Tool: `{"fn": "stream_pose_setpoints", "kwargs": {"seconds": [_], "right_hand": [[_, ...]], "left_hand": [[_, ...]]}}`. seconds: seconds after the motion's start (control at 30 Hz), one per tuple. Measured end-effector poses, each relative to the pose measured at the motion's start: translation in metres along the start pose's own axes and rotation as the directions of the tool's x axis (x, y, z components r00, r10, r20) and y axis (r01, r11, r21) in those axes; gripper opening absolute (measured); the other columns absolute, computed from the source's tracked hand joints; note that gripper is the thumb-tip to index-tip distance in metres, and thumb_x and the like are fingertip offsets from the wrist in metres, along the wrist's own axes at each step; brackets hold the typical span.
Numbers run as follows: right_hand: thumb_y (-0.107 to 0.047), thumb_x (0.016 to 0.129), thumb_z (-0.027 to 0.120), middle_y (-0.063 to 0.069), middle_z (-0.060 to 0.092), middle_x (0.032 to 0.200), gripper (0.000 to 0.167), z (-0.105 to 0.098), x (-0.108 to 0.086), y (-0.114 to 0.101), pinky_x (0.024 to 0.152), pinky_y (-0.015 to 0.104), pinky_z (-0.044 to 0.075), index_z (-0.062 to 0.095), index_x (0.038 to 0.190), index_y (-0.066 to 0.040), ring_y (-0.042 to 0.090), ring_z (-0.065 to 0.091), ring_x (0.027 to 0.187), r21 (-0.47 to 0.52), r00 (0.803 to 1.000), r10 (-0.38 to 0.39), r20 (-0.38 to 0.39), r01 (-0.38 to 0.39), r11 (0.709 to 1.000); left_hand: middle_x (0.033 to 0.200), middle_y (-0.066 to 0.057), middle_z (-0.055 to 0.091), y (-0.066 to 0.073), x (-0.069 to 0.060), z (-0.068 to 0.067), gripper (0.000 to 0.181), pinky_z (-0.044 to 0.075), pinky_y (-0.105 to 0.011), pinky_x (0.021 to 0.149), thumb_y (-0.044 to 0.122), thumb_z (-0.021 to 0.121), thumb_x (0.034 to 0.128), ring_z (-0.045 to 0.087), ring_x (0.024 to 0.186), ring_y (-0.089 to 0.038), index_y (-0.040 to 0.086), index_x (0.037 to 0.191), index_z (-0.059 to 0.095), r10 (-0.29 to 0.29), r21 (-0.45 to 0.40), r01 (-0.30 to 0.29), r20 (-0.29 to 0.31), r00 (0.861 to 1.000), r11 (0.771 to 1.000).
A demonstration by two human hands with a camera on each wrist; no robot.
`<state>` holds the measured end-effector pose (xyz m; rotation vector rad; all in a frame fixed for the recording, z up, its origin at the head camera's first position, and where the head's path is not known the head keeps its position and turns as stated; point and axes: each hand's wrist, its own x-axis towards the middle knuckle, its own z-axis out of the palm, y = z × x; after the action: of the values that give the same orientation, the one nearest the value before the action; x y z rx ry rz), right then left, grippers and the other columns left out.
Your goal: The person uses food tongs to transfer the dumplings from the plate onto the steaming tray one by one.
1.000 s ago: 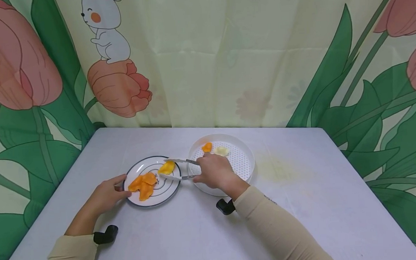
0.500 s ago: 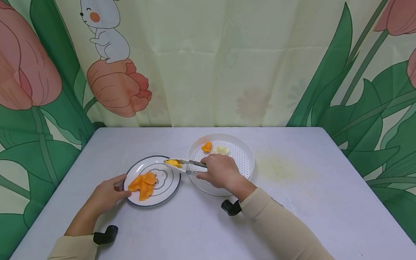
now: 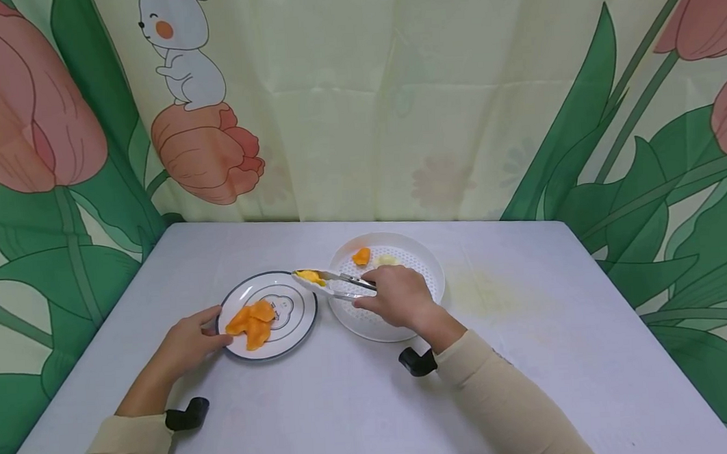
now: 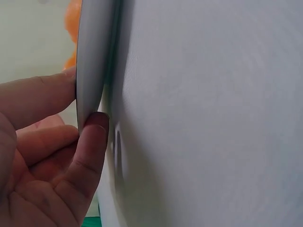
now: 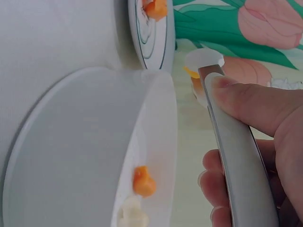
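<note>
My left hand pinches the left rim of a white plate with a dark edge. In the left wrist view its thumb and a finger lie on opposite sides of the rim. Several orange pieces lie on the plate. My right hand grips metal tongs with pale tips. Between those tips is a yellow piece, above the gap between the plate and a round white tray. The right palm and part of the tongs' handle are hidden.
Within the white tray, an orange piece lies beside a pale cream piece. A white cloth covers the table. Behind it hangs a printed curtain. A yellowish stain marks the cloth right of the tray.
The tongs have closed around the yellow piece and lifted it from the plate. My right hand has moved right with it, over the tray. The left hand stays at the plate's rim.
</note>
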<state>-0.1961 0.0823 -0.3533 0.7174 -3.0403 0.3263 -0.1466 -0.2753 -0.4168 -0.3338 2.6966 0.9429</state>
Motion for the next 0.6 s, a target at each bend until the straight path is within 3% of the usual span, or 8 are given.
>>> {"fn": "stream_pose_setpoints", "kwargs": {"seconds": [0.27, 0.6], "right_hand": [[-0.046, 0.086, 0.075, 0.000, 0.072, 0.104, 0.050, -0.007, -0.009, 0.015, 0.062, 0.032, 0.046, 0.071, 0.127, -0.018, 0.019, 0.060, 0.083, 0.031, 0.999, 0.045, -0.020, -0.045, 0.998], [-0.044, 0.086, 0.076, 0.005, 0.071, 0.107, 0.053, -0.016, -0.021, 0.047, 0.062, 0.032, 0.045, 0.070, 0.127, -0.011, 0.021, 0.058, 0.082, 0.062, 0.991, 0.130, -0.028, -0.128, 0.990]], "left_hand": [[0.131, -0.035, 0.052, 0.005, 0.002, 0.008, 0.080, 0.056, -0.048, 0.089, 0.023, 0.074, 0.0908, 0.053, 0.105, -0.039, -0.005, 0.152, 0.031, 0.006, -0.004, -0.006, -0.009, 1.000, 1.000], [0.128, -0.034, 0.054, 0.006, 0.001, 0.008, 0.080, 0.056, -0.048, 0.088, 0.023, 0.073, 0.0915, 0.053, 0.101, -0.038, -0.004, 0.153, 0.030, -0.005, 0.013, 0.005, -0.002, 1.000, 1.000]]}}
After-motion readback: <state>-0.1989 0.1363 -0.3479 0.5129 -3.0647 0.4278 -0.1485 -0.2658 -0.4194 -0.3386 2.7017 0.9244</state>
